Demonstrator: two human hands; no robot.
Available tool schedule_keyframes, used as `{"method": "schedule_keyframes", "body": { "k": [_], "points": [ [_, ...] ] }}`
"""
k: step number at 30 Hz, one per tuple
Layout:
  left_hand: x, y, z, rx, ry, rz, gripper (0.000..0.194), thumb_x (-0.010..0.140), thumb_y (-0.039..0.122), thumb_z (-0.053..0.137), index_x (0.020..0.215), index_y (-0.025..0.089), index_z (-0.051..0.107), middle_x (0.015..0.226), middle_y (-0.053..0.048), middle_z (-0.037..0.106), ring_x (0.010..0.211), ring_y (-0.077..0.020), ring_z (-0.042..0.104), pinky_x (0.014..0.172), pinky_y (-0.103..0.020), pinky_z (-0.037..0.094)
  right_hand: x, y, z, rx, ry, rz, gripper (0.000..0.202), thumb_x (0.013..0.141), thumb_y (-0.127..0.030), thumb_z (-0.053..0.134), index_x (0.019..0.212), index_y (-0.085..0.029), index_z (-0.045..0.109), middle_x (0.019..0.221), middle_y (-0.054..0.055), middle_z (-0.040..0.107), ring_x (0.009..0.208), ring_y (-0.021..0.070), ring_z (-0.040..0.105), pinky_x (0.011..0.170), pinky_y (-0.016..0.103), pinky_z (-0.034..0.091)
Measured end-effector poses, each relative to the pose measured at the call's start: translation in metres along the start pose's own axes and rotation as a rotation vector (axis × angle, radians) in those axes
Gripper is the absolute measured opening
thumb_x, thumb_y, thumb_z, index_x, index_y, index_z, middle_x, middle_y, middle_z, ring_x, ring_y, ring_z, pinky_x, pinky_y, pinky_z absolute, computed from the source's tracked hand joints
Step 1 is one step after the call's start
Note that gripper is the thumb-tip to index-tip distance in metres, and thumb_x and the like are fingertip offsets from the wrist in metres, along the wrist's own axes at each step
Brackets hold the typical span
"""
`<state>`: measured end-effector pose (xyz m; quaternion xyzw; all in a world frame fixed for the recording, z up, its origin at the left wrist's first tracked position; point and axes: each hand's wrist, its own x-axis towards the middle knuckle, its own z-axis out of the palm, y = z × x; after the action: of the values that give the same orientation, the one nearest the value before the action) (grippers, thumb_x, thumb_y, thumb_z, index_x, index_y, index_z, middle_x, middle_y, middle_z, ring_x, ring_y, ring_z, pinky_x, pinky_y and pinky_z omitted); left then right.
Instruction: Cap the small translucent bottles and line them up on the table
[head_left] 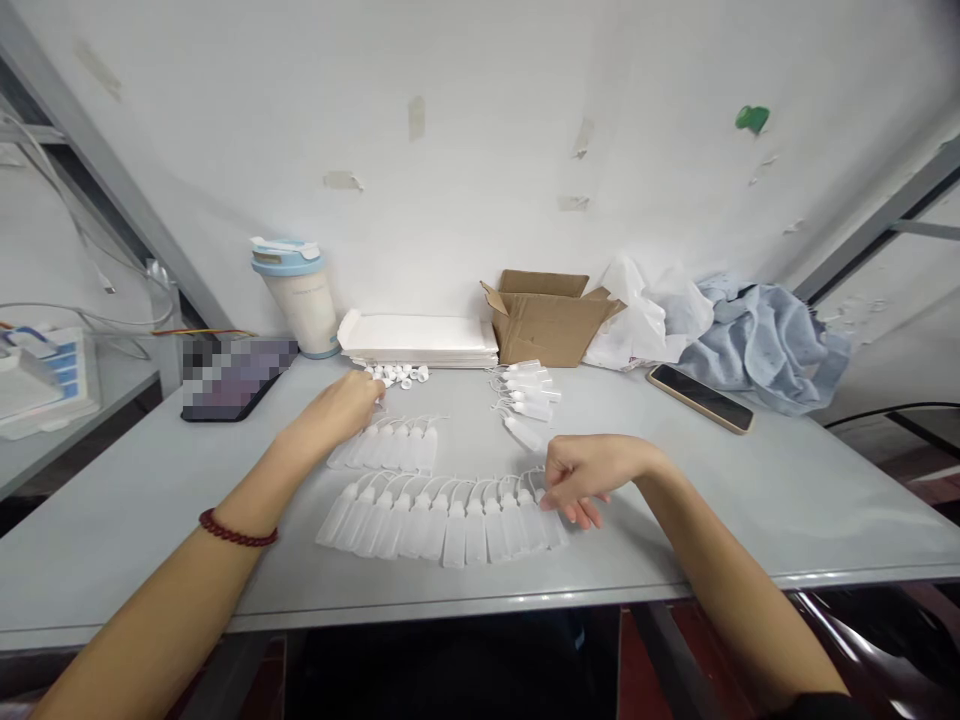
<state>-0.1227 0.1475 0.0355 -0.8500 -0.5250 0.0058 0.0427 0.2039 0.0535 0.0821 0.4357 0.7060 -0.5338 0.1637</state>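
Observation:
Small translucent bottles with thin curved tips [454, 530] lie side by side in a long arc near the table's front. Behind them is a shorter row of the same bottles [397, 447]. A looser group of bottles [531, 405] lies farther back, right of centre. My left hand [349, 405] reaches over the left of the short row to a pile of small white caps [401, 375]; its fingertips are too small to read. My right hand [585, 478] is at the right end of the arc, thumb and forefinger closed at the last bottle, the other fingers loosely spread.
Along the wall stand a blue-lidded cup [304, 305], a stack of white trays [420, 338], an open cardboard box [551, 325], white plastic bags [637, 315] and blue cloth [772, 345]. A phone [701, 397] lies at right; a dark device [240, 380] lies at left.

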Motion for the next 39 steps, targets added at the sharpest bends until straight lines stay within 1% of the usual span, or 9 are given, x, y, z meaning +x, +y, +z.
{"method": "schedule_keyframes", "body": {
  "k": [7,13,16,19,23,27,30,35,39],
  "points": [
    [-0.007,0.016,-0.017,0.016,0.021,-0.097,0.024,0.080,0.012,0.043,0.091,0.014,0.064,0.093,-0.015,0.067,0.093,-0.0308,0.063,0.070,-0.034,0.045,0.007,0.004,0.000,-0.031,-0.082,0.012,0.039,0.084,-0.032,0.043,0.053,-0.012,0.056,0.051,0.002,0.060,0.042,0.0105,0.059,0.036,0.018,0.034],
    [-0.011,0.031,-0.028,-0.023,0.126,-0.252,0.030,0.081,0.022,0.042,0.102,0.015,0.062,0.101,-0.014,0.068,0.093,-0.0322,0.063,0.065,-0.034,0.045,0.008,0.004,0.001,-0.033,-0.068,0.051,0.038,0.083,-0.033,0.045,0.053,-0.013,0.056,0.050,0.002,0.061,0.041,0.0104,0.059,0.036,0.018,0.035],
    [-0.012,0.040,-0.028,-0.197,0.225,-0.250,0.029,0.079,0.025,0.045,0.100,0.016,0.063,0.098,-0.010,0.069,0.090,-0.0287,0.064,0.068,-0.033,0.046,0.009,0.004,0.002,-0.032,-0.050,0.063,0.037,0.083,-0.033,0.046,0.053,-0.013,0.056,0.050,0.001,0.060,0.041,0.0104,0.059,0.037,0.018,0.036],
    [-0.013,0.049,-0.026,-0.445,0.292,-0.180,0.027,0.078,0.027,0.047,0.095,0.016,0.065,0.091,-0.008,0.071,0.085,-0.0249,0.064,0.071,-0.032,0.047,0.010,0.005,0.002,-0.032,-0.048,0.066,0.038,0.082,-0.034,0.047,0.053,-0.013,0.056,0.050,0.002,0.061,0.041,0.0109,0.059,0.037,0.018,0.036],
    [-0.016,0.062,-0.027,-0.719,0.287,-0.122,0.024,0.077,0.030,0.051,0.090,0.017,0.066,0.091,-0.005,0.071,0.083,-0.0209,0.064,0.071,-0.029,0.048,0.010,0.007,0.001,-0.048,-0.033,0.078,0.039,0.081,-0.038,0.049,0.053,-0.012,0.057,0.050,0.002,0.061,0.042,0.0112,0.060,0.037,0.018,0.035],
    [-0.020,0.071,-0.030,-0.824,0.282,-0.122,0.019,0.077,0.030,0.055,0.087,0.018,0.067,0.090,-0.004,0.071,0.083,-0.0200,0.063,0.071,-0.029,0.048,0.010,0.008,0.000,-0.066,-0.028,0.112,0.039,0.077,-0.042,0.055,0.053,-0.012,0.058,0.051,0.003,0.062,0.044,0.0119,0.061,0.038,0.018,0.035],
    [-0.021,0.075,-0.033,-0.972,0.222,-0.142,0.017,0.075,0.031,0.061,0.084,0.018,0.067,0.089,-0.004,0.071,0.083,-0.0208,0.063,0.072,-0.031,0.048,0.009,0.007,-0.001,-0.065,-0.029,0.107,0.039,0.074,-0.045,0.059,0.053,-0.012,0.058,0.053,0.003,0.062,0.046,0.0120,0.061,0.039,0.018,0.036],
    [-0.022,0.077,-0.038,-1.623,-0.067,-0.191,0.020,0.072,0.033,0.072,0.083,0.017,0.070,0.086,-0.006,0.069,0.082,-0.0183,0.064,0.067,-0.027,0.049,0.008,0.005,-0.001,-0.095,-0.013,0.102,0.034,0.067,-0.042,0.067,0.052,-0.013,0.059,0.051,0.001,0.061,0.047,0.0117,0.059,0.042,0.020,0.036],
    [-0.022,0.076,-0.038,-1.851,-0.117,-0.215,0.014,0.071,0.028,0.075,0.080,0.017,0.071,0.083,-0.004,0.069,0.080,-0.0142,0.063,0.067,-0.022,0.049,0.006,0.006,-0.002,-0.119,0.032,0.077,0.028,0.066,-0.037,0.069,0.052,-0.013,0.060,0.048,-0.001,0.059,0.047,0.0107,0.056,0.045,0.020,0.035]
  ]
}}
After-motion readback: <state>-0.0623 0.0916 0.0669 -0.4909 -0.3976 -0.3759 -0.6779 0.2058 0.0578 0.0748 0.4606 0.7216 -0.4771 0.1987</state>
